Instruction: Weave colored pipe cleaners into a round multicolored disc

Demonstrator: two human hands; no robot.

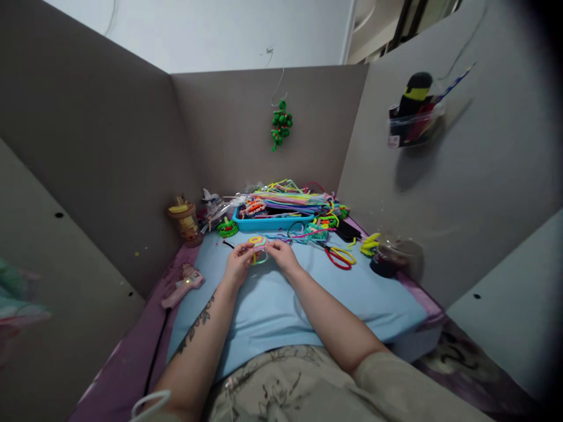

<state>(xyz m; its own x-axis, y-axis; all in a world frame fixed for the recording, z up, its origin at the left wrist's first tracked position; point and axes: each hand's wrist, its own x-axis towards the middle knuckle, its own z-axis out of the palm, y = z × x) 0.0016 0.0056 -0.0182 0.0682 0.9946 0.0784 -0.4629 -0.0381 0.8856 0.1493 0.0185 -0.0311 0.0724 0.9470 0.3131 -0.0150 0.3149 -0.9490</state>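
Observation:
A small piece of coiled pastel pipe cleaners, with pink, yellow and mint bands, is held up between my two hands. My left hand pinches its left side, fingers closed. On the opposite edge, my right hand is closed in a pinch too. A pale green loop hangs below the piece, between the hands. Beneath them lies a light blue cloth. Just beyond stands a blue tray heaped with pipe cleaners in many colours.
Scissors with red and yellow handles lie to the right, near a dark cup. At left are a pink glue gun and a patterned cup. Grey panels enclose the table; a green pipe-cleaner figure hangs at the back.

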